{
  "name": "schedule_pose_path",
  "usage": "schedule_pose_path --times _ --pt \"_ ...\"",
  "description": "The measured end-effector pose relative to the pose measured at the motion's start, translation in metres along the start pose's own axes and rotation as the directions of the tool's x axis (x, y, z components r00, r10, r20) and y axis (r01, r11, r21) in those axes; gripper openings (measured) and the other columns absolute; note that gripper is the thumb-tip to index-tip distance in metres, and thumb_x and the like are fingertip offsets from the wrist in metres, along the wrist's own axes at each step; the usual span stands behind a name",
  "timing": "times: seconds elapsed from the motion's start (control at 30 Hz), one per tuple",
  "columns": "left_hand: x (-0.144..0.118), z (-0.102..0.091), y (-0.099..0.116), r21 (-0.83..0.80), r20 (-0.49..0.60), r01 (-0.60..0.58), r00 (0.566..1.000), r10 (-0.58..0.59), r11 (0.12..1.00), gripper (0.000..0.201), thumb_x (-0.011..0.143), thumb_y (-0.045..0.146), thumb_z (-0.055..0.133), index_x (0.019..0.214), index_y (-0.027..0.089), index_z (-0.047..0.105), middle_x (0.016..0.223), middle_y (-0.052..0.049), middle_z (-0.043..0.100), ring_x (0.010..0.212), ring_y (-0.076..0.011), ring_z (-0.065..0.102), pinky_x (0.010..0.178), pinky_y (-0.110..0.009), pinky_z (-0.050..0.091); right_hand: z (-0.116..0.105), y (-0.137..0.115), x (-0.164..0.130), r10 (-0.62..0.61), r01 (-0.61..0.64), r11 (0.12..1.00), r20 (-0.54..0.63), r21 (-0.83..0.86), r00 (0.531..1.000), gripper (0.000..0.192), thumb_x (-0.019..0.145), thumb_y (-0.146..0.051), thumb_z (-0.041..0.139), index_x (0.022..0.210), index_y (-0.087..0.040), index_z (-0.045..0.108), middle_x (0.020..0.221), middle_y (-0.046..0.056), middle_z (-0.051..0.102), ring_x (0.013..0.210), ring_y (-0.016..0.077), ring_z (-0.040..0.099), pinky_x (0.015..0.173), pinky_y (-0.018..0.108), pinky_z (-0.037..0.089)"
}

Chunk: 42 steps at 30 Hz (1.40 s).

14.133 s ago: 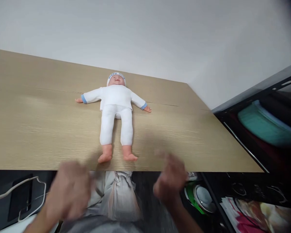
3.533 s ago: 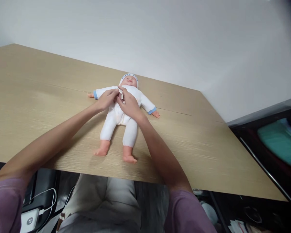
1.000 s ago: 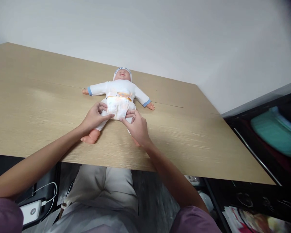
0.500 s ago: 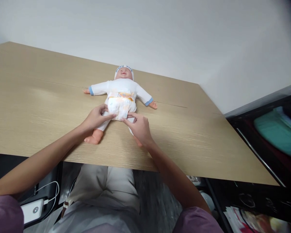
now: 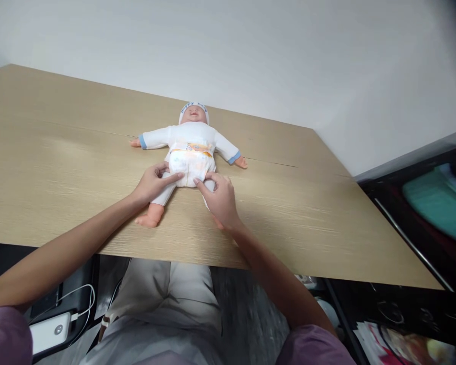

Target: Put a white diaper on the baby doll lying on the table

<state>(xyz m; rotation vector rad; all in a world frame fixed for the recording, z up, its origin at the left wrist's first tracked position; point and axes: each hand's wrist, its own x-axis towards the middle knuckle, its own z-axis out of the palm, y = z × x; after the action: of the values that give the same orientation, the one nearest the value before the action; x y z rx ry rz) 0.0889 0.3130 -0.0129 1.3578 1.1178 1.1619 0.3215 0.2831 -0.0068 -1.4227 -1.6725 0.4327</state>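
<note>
A baby doll in a white top and cap lies face up on the wooden table, arms spread. A white diaper with an orange printed band shows at its waist. My left hand grips the white trouser fabric at the doll's left thigh. My right hand pinches the fabric at the other thigh and hides that leg. One bare foot pokes out below my left hand.
A white wall rises behind the table. A dark shelf unit with a teal object stands to the right. A white power bank with a cable lies down left by my lap. Magazines lie on the floor at lower right.
Since 3.5 s ago my hands went from the doll's chest down to its hips, and the diaper is now exposed. Over the last second the hands barely shifted.
</note>
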Motion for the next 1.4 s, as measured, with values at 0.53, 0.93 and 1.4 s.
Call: schedule_pose_path --times 0.53,0.93,1.4 --pt "0.006 -0.014 -0.003 0.007 -0.066 -0.076 0.995 0.076 0.997 0.064 0.083 0.054 0.099 0.121 0.025 0.056 0.092 0.000 0.081 0.067 -0.0147 0.064 0.063 -0.028 0.045 -0.027 0.011 -0.011 -0.158 0.157 0.987 -0.011 -0.024 0.987 0.021 0.108 -0.039 0.072 0.118 -0.027 0.087 0.112 0.008 0.072 0.104 0.0273 0.067 0.101 0.047 0.057" --pt "0.115 -0.072 -0.018 0.803 0.026 -0.363 0.813 0.581 0.472 0.058 0.107 0.071 0.062 0.136 0.021 0.062 0.149 -0.022 0.068 0.138 -0.0425 0.061 0.126 -0.064 0.039 -0.009 0.112 0.121 -0.285 0.224 0.851 -0.059 -0.475 0.957 0.060 0.107 -0.053 0.060 0.158 -0.021 0.057 0.158 0.022 0.062 0.142 0.0414 0.056 0.120 0.063 0.047" --pt "0.125 -0.059 -0.009 0.837 -0.063 -0.111 0.953 0.295 0.535 0.045 0.093 0.061 0.074 0.106 0.019 0.064 0.096 -0.018 0.072 0.114 -0.0473 0.064 0.109 -0.062 0.048 0.004 0.110 0.123 -0.046 0.022 0.954 -0.075 -0.299 0.996 0.055 0.107 -0.066 0.056 0.130 -0.018 0.070 0.126 0.021 0.078 0.117 0.0377 0.070 0.107 0.053 0.055"
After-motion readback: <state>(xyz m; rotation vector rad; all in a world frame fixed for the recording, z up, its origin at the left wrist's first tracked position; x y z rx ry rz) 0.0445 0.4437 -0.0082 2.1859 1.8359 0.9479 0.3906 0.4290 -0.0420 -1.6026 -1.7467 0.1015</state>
